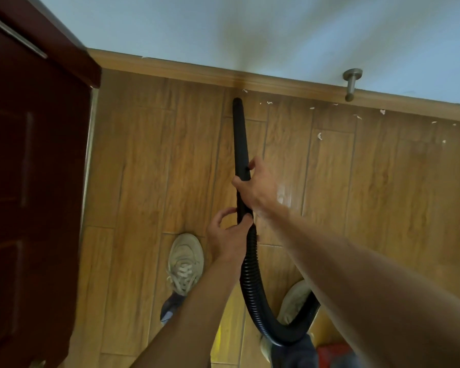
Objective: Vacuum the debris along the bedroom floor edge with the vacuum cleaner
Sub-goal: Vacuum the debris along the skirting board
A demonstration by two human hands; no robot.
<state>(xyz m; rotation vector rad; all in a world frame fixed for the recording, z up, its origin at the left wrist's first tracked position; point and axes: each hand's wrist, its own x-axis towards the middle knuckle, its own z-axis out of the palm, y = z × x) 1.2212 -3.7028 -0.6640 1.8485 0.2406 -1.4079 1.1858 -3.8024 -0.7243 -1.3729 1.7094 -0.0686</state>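
A black vacuum wand points down at the wooden floor, its tip close to the skirting board. My right hand grips the wand's middle. My left hand holds it lower, where the ribbed black hose joins. The hose loops down between my feet. Several small white scraps of debris lie along the floor edge to the right of the wand's tip.
A dark red wooden door fills the left side. A metal door stopper sticks out of the skirting board at the right. My two pale sneakers stand on the floor. A pale blue wall rises behind.
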